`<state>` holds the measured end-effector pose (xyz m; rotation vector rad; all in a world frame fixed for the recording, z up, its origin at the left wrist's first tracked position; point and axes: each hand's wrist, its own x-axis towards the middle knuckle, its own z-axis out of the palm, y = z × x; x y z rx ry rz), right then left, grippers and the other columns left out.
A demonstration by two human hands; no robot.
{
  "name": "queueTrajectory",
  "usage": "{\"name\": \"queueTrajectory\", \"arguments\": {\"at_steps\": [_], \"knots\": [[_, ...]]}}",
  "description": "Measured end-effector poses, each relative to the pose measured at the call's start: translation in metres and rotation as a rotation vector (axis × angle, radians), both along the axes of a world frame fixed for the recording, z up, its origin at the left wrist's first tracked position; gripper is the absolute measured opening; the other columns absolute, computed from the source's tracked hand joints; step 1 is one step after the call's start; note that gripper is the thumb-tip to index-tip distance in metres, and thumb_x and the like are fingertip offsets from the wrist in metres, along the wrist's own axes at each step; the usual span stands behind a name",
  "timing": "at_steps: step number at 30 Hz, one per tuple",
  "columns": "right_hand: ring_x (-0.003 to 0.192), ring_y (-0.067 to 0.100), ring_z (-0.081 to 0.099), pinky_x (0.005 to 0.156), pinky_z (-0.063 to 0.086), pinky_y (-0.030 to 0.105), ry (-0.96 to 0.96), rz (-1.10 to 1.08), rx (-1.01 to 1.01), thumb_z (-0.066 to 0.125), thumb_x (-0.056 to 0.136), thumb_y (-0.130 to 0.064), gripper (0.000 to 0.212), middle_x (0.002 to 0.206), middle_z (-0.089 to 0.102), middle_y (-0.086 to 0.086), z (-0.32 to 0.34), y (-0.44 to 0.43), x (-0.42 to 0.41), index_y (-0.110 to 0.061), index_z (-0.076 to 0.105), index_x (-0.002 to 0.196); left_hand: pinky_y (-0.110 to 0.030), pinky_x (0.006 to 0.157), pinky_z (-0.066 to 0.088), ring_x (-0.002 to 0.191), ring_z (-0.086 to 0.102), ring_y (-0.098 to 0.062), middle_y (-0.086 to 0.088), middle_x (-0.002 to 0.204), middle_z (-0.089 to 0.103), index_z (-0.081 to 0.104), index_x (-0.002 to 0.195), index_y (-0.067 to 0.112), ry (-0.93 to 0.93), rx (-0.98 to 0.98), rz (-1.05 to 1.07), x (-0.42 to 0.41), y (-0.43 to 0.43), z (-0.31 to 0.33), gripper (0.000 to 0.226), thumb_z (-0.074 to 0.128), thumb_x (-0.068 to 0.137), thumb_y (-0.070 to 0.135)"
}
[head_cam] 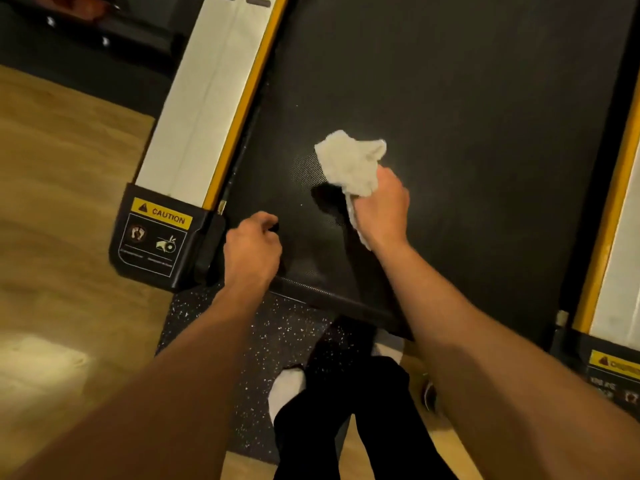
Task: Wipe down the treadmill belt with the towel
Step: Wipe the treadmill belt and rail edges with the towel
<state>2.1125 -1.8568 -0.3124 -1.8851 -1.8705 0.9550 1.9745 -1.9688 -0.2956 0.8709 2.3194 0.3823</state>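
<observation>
The black treadmill belt (467, 98) fills the upper middle of the view. My right hand (382, 206) grips a bunched white towel (349, 164), which hangs just above or on the belt near its rear end; a dark shadow lies left of the hand. My left hand (251, 247) rests with curled fingers at the belt's rear left corner, close to the end cap, and holds nothing that I can make out.
White side rails with yellow edging run along the belt, the left rail (204, 109) and the right rail (620, 237). A black end cap with a caution label (157, 237) sits left. My legs in black trousers (349, 410) stand on a speckled mat (242, 341); wooden floor (52, 202) lies left.
</observation>
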Motion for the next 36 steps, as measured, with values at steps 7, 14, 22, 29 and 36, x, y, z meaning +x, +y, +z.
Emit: {"name": "queueTrajectory", "arguments": {"at_steps": [7, 14, 22, 29, 36], "knots": [[0.1, 0.028, 0.056, 0.079, 0.048, 0.039, -0.163, 1.021, -0.229, 0.065, 0.077, -0.006, 0.029, 0.108, 0.061, 0.009, -0.016, -0.098, -0.037, -0.011, 0.063, 0.106, -0.036, 0.089, 0.052, 0.098, 0.063, -0.021, -0.006, 0.106, 0.068, 0.069, 0.105, 0.016, 0.035, 0.035, 0.25, -0.024, -0.001, 0.013, 0.028, 0.045, 0.094, 0.008], [0.079, 0.029, 0.061, 0.063, 0.034, 0.024, -0.032, 0.575, -0.077, 0.061, 0.078, -0.006, 0.011, 0.078, 0.061, 0.005, 0.012, -0.034, -0.039, -0.015, 0.065, 0.084, -0.03, 0.072, 0.049, 0.082, 0.062, -0.018, -0.006, 0.105, 0.069, 0.068, 0.108, 0.015, 0.027, 0.092, 0.21, -0.038, 0.006, 0.013, 0.029, 0.045, 0.093, 0.007], [0.09, 0.033, 0.062, 0.074, 0.049, 0.034, -0.141, 0.749, -0.054, 0.06, 0.076, -0.009, 0.026, 0.098, 0.065, 0.009, -0.02, -0.04, -0.096, -0.022, 0.066, 0.097, -0.019, 0.073, 0.038, 0.09, 0.055, -0.014, -0.007, 0.107, 0.065, 0.064, 0.111, 0.009, 0.039, 0.147, 0.343, -0.05, 0.004, 0.017, 0.027, 0.04, 0.098, 0.01], [0.079, 0.024, 0.062, 0.068, 0.035, 0.022, -0.042, 0.869, -0.086, 0.066, 0.073, -0.006, 0.015, 0.082, 0.066, 0.005, -0.007, -0.069, -0.045, -0.016, 0.066, 0.085, -0.027, 0.074, 0.047, 0.083, 0.057, -0.011, -0.001, 0.099, 0.059, 0.054, 0.124, 0.013, -0.065, 0.113, 0.25, -0.054, -0.001, 0.018, 0.028, 0.045, 0.098, 0.014], [0.099, 0.03, 0.057, 0.079, 0.046, 0.037, -0.138, 0.644, -0.005, 0.061, 0.074, -0.005, 0.03, 0.104, 0.067, -0.001, -0.004, -0.061, -0.028, -0.017, 0.067, 0.1, -0.026, 0.082, 0.041, 0.097, 0.056, -0.013, -0.002, 0.111, 0.063, 0.061, 0.117, 0.017, -0.13, 0.064, 0.14, -0.035, 0.02, 0.01, 0.024, 0.046, 0.099, 0.021]]}}
